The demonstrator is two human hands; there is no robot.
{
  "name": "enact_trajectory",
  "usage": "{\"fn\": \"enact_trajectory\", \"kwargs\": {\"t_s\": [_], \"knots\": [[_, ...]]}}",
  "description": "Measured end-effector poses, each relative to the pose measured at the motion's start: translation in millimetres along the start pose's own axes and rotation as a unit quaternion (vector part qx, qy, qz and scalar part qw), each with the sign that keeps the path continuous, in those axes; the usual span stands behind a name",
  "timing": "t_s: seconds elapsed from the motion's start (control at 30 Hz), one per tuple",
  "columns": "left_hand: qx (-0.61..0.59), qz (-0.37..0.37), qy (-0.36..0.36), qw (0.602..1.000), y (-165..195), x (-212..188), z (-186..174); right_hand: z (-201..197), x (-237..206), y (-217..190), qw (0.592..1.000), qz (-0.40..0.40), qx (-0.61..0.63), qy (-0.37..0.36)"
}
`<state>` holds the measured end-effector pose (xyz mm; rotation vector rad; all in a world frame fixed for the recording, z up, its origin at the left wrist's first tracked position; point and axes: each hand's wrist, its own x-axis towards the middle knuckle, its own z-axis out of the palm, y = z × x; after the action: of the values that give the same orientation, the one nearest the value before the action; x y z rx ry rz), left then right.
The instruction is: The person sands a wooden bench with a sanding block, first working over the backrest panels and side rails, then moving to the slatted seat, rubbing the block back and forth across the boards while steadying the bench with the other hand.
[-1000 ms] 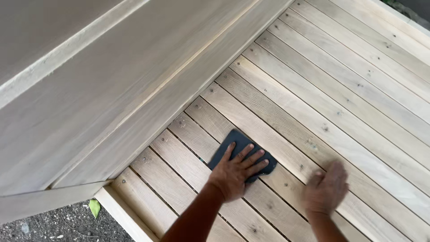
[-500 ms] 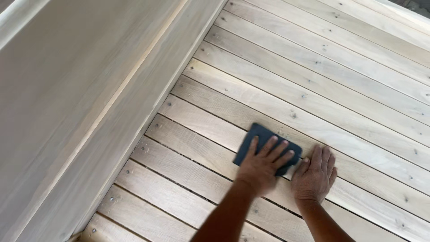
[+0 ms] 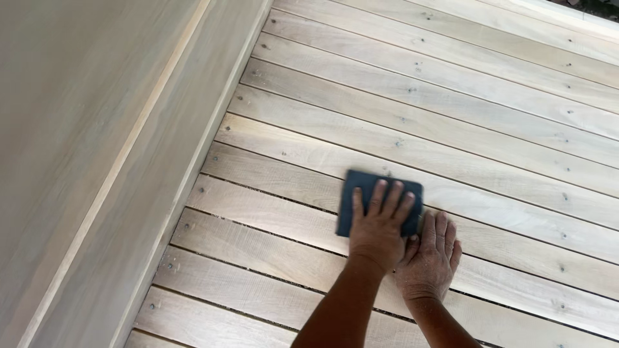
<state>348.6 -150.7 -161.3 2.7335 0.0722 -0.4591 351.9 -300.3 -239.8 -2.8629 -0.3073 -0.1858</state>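
A dark blue rectangular sanding pad (image 3: 379,193) lies flat on the pale wooden deck boards (image 3: 451,122). My left hand (image 3: 377,225) presses down on the pad with its fingers spread over it. My right hand (image 3: 431,258) rests palm-down on the board just right of the pad, fingers together, touching the left hand's side and holding nothing. Both forearms come in from the bottom edge.
A pale wooden wall of wide planks (image 3: 97,161) rises along the left side and meets the deck at a trim board (image 3: 193,174). Narrow gaps and screw heads run across the boards. A raised deck edge (image 3: 567,19) shows at the top right.
The pad and my left hand have slid along the boards, away from the deck's corner. My right hand, blurred and apart a second ago, now lies still beside the left.
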Motion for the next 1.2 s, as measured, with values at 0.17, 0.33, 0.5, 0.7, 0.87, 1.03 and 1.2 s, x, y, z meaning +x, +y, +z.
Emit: {"fn": "enact_trajectory", "kwargs": {"t_s": [0.17,0.33,0.5,0.7,0.87,1.03,1.2], "knots": [[0.107,0.062,0.089,0.988,-89,11,4,-3,-4,-5,1.000,0.011,-0.017,-0.013],[0.102,-0.234,0.140,0.957,-190,10,-25,-3,-7,-8,0.999,0.006,-0.036,-0.008],[0.063,-0.244,0.104,0.962,-97,39,-25,-2,-9,-9,0.999,0.005,-0.043,-0.010],[0.015,0.038,0.085,0.996,-23,41,11,-9,-8,-13,0.999,0.014,-0.030,-0.013],[0.078,-0.079,0.154,0.982,-156,41,-31,-9,-12,-15,0.999,0.022,-0.034,-0.026],[0.047,-0.323,0.107,0.939,-184,3,-39,-2,-13,-10,0.999,0.010,-0.049,-0.020],[0.082,-0.354,0.097,0.927,-143,-27,-7,1,-13,-7,0.999,0.006,-0.037,-0.011]]}}
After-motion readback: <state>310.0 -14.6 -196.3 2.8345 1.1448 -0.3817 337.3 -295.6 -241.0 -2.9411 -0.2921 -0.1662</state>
